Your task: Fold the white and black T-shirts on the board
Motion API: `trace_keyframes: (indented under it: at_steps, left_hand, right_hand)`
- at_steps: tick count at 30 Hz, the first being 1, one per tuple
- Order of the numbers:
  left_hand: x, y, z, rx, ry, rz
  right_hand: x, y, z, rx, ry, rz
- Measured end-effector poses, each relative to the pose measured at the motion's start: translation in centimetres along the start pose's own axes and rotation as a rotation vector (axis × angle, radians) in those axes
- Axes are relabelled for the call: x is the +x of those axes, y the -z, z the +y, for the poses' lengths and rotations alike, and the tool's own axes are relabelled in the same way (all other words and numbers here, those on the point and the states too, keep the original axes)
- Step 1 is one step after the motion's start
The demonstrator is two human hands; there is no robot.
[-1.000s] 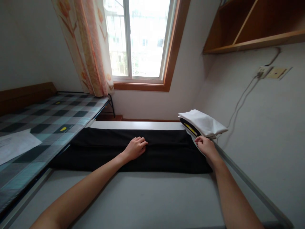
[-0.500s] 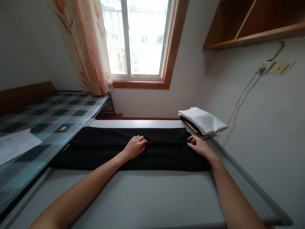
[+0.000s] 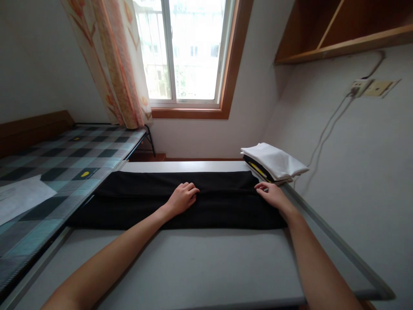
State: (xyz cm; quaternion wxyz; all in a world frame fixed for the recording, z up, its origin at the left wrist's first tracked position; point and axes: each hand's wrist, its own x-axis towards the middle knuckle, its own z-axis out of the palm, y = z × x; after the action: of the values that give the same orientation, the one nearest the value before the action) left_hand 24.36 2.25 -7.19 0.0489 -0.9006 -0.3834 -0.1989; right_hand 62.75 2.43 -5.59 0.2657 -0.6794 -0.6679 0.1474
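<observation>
A long piece of folded black cloth lies across the white table, with a crease running along its length; what kind of garment or cloth it is I cannot tell. My left hand rests on its middle, fingers curled and closed on the fabric at the crease. At the cloth's right end, my right hand has its thumb and fingers drawn together on the fabric near the edge. The fingertips of both hands are partly hidden.
A stack of folded cloths, white on top with black and yellow below, sits at the table's far right corner. To the left stands a bed with a checked mattress and a paper sheet. Cables hang along the right wall.
My right thumb and fingers have come closer together at the cloth's right end. My left hand has stayed in place; the view has shifted very slightly.
</observation>
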Motion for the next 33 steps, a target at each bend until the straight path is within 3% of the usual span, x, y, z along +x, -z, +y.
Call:
trace_keyframes:
  at_steps: [3, 8, 16, 23, 29, 33]
  left_hand:
    - [0.0, 0.0, 0.0, -0.006, 0.005, 0.001]
    - [0.0, 0.0, 0.0, -0.011, 0.005, 0.001]
    - [0.8, 0.5, 0.9, -0.021, -0.004, 0.010]
    - [5.7, 0.3, 5.1, 0.102, -0.053, -0.095]
    - [11.2, -1.9, 9.1, 0.061, -0.090, -0.135]
    - [13.3, -3.2, 10.6, 0.029, -0.078, -0.173]
  right_hand:
    - [-0.3, 1.2, 0.7, 0.072, -0.097, -0.056]
    - [-1.0, 2.0, 1.0, 0.145, -0.080, -0.314]
    - [-0.6, 1.4, 1.1, 0.172, -0.113, -0.335]
    - [-0.3, 0.9, 1.2, 0.168, -0.054, -0.339]
    - [-0.1, 0.2, 1.2, 0.176, -0.044, -0.297]
    - [-0.2, 0.1, 1.1, 0.190, -0.050, -0.303]
